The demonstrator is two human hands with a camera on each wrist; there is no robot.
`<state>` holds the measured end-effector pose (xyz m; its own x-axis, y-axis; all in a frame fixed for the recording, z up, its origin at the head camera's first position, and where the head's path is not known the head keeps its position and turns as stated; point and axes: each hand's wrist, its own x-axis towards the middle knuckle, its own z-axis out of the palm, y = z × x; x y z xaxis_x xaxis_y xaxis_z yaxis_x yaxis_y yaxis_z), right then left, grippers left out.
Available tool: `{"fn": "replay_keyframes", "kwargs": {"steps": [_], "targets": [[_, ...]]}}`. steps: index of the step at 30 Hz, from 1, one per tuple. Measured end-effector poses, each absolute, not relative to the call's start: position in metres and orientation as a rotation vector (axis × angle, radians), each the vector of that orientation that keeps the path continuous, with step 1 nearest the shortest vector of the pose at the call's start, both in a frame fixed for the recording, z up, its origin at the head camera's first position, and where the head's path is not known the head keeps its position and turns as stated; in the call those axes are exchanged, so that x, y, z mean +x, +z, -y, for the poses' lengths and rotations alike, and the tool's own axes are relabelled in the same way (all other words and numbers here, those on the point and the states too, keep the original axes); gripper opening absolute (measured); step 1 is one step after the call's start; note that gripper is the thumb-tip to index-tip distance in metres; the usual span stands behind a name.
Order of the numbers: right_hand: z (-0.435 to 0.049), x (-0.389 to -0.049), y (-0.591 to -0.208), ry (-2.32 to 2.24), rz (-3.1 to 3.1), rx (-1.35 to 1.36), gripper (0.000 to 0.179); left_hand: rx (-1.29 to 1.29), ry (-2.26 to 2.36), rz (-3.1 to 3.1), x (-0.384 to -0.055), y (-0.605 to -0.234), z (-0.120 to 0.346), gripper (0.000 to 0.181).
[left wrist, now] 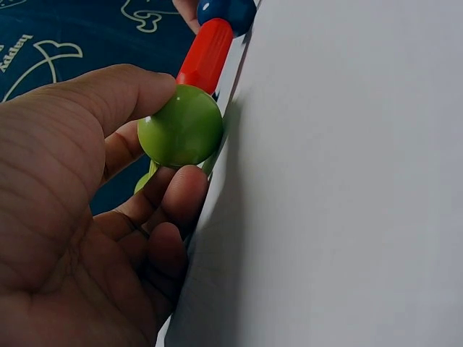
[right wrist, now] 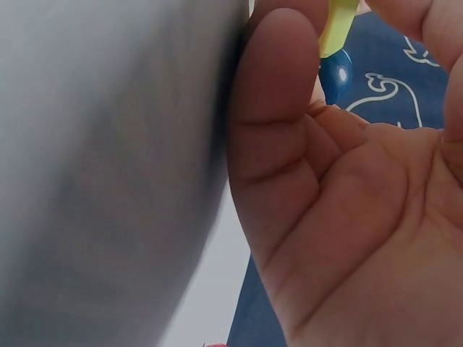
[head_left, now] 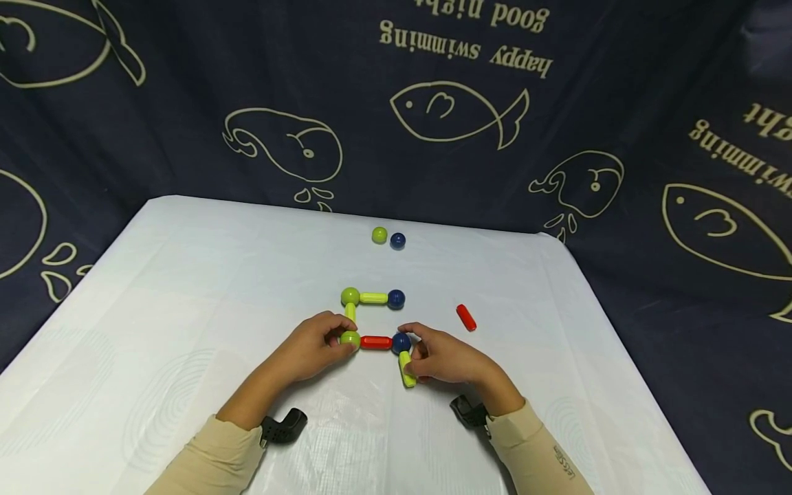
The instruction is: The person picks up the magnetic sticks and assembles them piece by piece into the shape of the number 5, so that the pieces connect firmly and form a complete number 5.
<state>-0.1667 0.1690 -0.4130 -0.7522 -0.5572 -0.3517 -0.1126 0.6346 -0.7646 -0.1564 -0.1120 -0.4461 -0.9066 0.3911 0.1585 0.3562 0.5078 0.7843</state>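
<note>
My left hand (head_left: 315, 346) pinches a green ball (left wrist: 181, 126) between thumb and fingers. A red magnetic rod (head_left: 376, 342) joins that ball to a dark blue ball (head_left: 401, 343). From the blue ball a yellow-green rod (head_left: 406, 369) angles toward the person, and my right hand (head_left: 450, 354) holds it, a fingertip touching the blue ball. Behind the left hand, another yellow-green rod (head_left: 350, 312) leads to a second green ball (head_left: 350, 296). A further yellow-green rod (head_left: 374, 298) links this one to another blue ball (head_left: 396, 299). The right wrist view mostly shows fingers and palm.
A loose red rod (head_left: 467, 317) lies right of the joined pieces. Farther back, a loose green ball (head_left: 379, 235) and a loose blue ball (head_left: 398, 240) sit close together. The white-covered table (head_left: 185, 275) meets a dark fish-print cloth (head_left: 346, 82) behind it.
</note>
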Motion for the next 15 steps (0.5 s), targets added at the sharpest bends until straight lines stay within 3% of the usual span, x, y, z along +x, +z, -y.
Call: {"fn": "replay_keyframes", "kwargs": {"steps": [15], "targets": [[-0.1685,-0.1677,-0.4128,-1.016,-2.280,-0.532,0.058,0.682,1.383,-2.706,-0.1566,-0.4462,0.1119,0.020]]}}
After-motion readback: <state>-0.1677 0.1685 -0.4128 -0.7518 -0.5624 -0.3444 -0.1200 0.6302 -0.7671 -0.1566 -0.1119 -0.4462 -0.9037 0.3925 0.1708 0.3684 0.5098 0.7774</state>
